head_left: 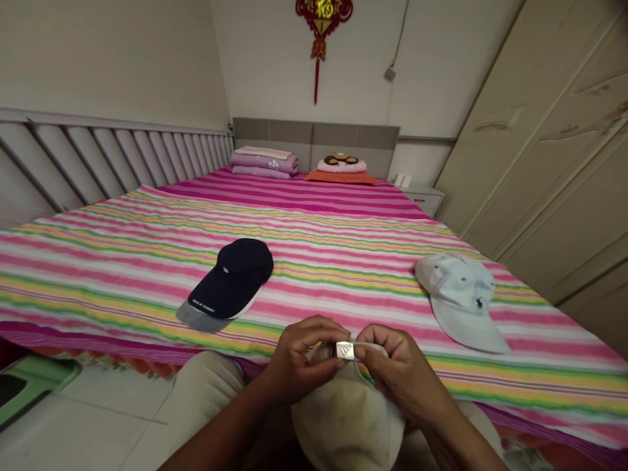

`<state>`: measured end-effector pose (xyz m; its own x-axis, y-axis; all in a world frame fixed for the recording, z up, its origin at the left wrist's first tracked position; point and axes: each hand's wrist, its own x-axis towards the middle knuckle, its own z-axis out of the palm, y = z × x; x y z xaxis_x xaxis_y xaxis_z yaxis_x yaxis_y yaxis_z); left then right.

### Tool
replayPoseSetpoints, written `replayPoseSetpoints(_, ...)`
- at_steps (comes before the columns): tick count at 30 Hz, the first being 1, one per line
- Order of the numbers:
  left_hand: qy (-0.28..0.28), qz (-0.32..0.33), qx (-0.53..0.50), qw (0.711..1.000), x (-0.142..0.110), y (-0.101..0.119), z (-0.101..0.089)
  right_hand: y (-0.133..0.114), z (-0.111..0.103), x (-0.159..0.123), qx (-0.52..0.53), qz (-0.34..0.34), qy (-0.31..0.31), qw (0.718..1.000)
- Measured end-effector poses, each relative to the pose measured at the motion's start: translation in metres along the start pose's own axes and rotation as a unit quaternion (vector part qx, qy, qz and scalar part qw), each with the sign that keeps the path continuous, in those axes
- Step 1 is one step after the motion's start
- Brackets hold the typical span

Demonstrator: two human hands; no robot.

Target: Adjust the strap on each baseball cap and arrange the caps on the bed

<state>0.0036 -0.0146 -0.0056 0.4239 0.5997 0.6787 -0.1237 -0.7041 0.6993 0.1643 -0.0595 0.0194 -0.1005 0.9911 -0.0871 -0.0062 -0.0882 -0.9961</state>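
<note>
Okay, both hands are on one beige cap [348, 422], held low over the lap, its crown hanging just below the grips. Left grip [299, 358]: thumb and fingers pinched together on the cap's strap at the left of a shiny metal buckle [345, 350]. Right grip [403, 366]: clamped on the strap just right of the buckle, thumb tip at its edge. Light trousers [209, 386] to either side below. Green stool [52, 376] on the floor, well left of the left grip. Beyond the grips, striped bed sheet [338, 268]. Navy cap [235, 278] lies on it ahead-left of the left grip, brim toward the near left; white cap [461, 294] ahead-right of the right grip, brim toward the near right. Farther ahead: purple folded bedding [265, 163], orange pillow [341, 177], headboard [279, 136]. Farthest, high above the grips, red wall ornament [318, 49].
</note>
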Motion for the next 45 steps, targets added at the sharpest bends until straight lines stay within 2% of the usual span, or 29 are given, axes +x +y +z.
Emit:
replayPoseSetpoints(3, 0.006, -0.024, -0.029, 0.999, -0.002, -0.002, 0.001, 0.000, 0.001, 0.000, -0.007, -0.005, -0.012, 1.000)
replayPoseSetpoints(9, 0.024, -0.069, -0.073, 0.995, -0.006, -0.006, 0.002, 0.005, -0.006, -0.001, 0.046, -0.028, -0.016, 0.998)
replayPoseSetpoints(13, 0.012, -0.085, -0.097, 0.992, -0.006, -0.007, 0.005, 0.006, -0.009, -0.002, 0.014, 0.011, -0.025, 1.000)
replayPoseSetpoints(17, -0.001, -0.100, -0.128, 0.987, -0.007, -0.010, 0.008, -0.001, -0.007, -0.002, 0.007, 0.003, -0.046, 0.999)
replayPoseSetpoints(22, 0.014, -0.135, -0.193, 0.972, -0.008, -0.014, 0.005, -0.003, -0.014, 0.000, -0.021, 0.013, -0.070, 0.997)
replayPoseSetpoints(26, 0.012, -0.139, -0.185, 0.973, -0.009, -0.015, 0.004, 0.001, -0.015, 0.002, -0.009, 0.031, -0.062, 0.998)
replayPoseSetpoints(30, -0.006, -0.113, -0.140, 0.984, -0.008, -0.014, 0.005, -0.001, -0.008, 0.001, 0.013, 0.047, -0.044, 0.998)
replayPoseSetpoints(34, -0.019, -0.111, -0.126, 0.986, -0.007, -0.013, 0.002, -0.003, -0.007, 0.002, 0.031, 0.041, -0.082, 0.995)
replayPoseSetpoints(38, 0.001, -0.130, -0.162, 0.978, -0.008, -0.015, -0.001, 0.000, -0.014, 0.004, 0.012, 0.025, -0.113, 0.993)
replayPoseSetpoints(45, -0.013, -0.133, -0.145, 0.980, -0.006, -0.016, -0.002, 0.001, -0.011, 0.005, 0.021, 0.066, -0.083, 0.994)
